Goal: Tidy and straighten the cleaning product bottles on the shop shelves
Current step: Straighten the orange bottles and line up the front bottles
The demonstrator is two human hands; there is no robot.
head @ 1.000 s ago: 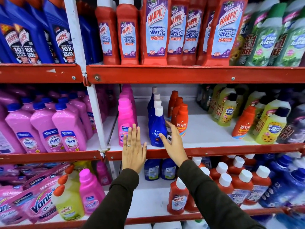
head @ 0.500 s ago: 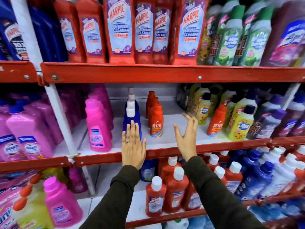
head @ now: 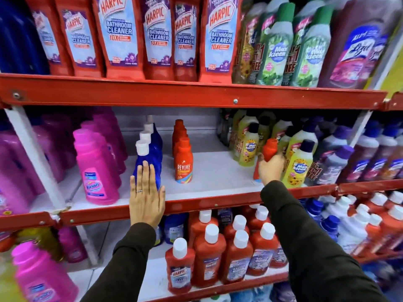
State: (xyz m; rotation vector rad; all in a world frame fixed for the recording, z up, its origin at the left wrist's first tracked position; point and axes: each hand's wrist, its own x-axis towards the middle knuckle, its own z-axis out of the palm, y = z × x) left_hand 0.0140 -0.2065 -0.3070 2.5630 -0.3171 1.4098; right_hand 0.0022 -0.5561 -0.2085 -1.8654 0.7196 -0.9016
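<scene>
On the middle shelf [head: 213, 171] my right hand [head: 270, 170] is closed round a stray orange Revive bottle [head: 270, 149] that stands among the yellow Max Kleen bottles [head: 297, 168]. My left hand [head: 146, 197] lies flat, fingers together, against the front of the first blue bottle [head: 150, 155] in a row with white caps. Between them a row of orange Revive bottles [head: 183, 164] runs back into the shelf. A pink Vanish bottle [head: 96, 168] heads the row at the left.
Red Harpic Bathroom Cleaner bottles [head: 122, 35] and green Max Kleen bottles [head: 277, 46] fill the top shelf. Below, red Harpic bottles [head: 209, 256] with white caps crowd the lower shelf. A white upright post [head: 37, 158] divides the bays. Bare white shelf lies between the Revive row and my right hand.
My right hand has moved right across the shelf and closed on the stray orange bottle. My left hand stays against the blue bottle. The view has shifted right and closer.
</scene>
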